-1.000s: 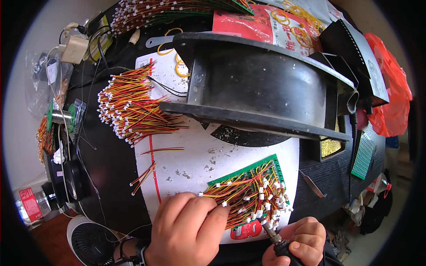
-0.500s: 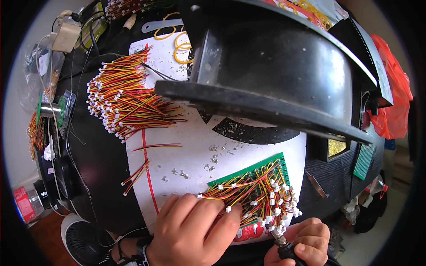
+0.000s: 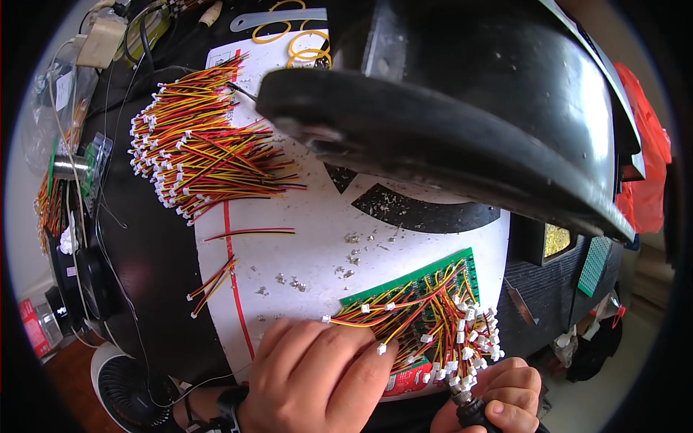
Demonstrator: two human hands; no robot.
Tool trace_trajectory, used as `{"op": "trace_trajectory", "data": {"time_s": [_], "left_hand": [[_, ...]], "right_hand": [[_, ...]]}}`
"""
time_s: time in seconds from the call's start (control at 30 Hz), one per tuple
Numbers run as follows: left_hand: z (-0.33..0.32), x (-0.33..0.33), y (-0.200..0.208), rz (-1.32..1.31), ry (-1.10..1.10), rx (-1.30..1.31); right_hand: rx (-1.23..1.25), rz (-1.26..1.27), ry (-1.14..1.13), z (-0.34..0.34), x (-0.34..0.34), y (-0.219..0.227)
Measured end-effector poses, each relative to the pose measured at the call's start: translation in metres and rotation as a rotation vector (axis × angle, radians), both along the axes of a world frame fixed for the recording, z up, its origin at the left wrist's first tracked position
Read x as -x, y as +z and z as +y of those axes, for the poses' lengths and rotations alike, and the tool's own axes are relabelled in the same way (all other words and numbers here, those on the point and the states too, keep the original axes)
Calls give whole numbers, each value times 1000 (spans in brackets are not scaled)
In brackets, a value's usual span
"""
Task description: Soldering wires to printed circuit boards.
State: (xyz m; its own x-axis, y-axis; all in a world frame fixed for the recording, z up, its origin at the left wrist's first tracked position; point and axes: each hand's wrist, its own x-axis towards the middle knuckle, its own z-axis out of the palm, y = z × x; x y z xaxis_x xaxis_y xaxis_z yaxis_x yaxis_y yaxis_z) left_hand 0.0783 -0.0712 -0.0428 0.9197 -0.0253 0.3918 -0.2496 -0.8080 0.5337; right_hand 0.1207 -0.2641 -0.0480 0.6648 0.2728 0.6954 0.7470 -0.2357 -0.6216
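My right hand (image 3: 509, 393) is closed round the black handle of a soldering iron (image 3: 473, 413), its metal collar just below a cluster of white connectors (image 3: 462, 364). The iron's tip is hidden among them. A green circuit board (image 3: 386, 286) lies tilted on the white sheet, covered by red, yellow and black wires (image 3: 422, 307) with white plugs. My left hand (image 3: 317, 375) rests over the board's left side, fingers curled down among the wires. What its fingertips grip is hidden. Thin wire (image 3: 216, 378) runs from the left toward that hand.
A large black rounded housing (image 3: 462, 137) overhangs the white sheet (image 3: 303, 245). Many loose wire leads (image 3: 209, 155) are heaped at the far left, with several nearer. Metal clippings (image 3: 350, 252) dot the sheet. A solder spool (image 3: 72, 167) and small fan (image 3: 130, 386) stand left; tweezers (image 3: 521, 303) lie right.
The view has shifted, so the black housing looms larger and the wire heap sits farther left. My hands keep nearly the same places at the board.
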Motion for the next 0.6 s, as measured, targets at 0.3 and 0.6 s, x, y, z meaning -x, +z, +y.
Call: {"op": "trace_trajectory", "data": {"time_s": [0.3, 0.6], "left_hand": [[-8, 4, 20, 212, 68, -76], [-4, 2, -2, 10, -15, -101]], "right_hand": [[30, 8, -1, -1, 0, 2], [43, -12, -8, -2, -4, 0]]}}
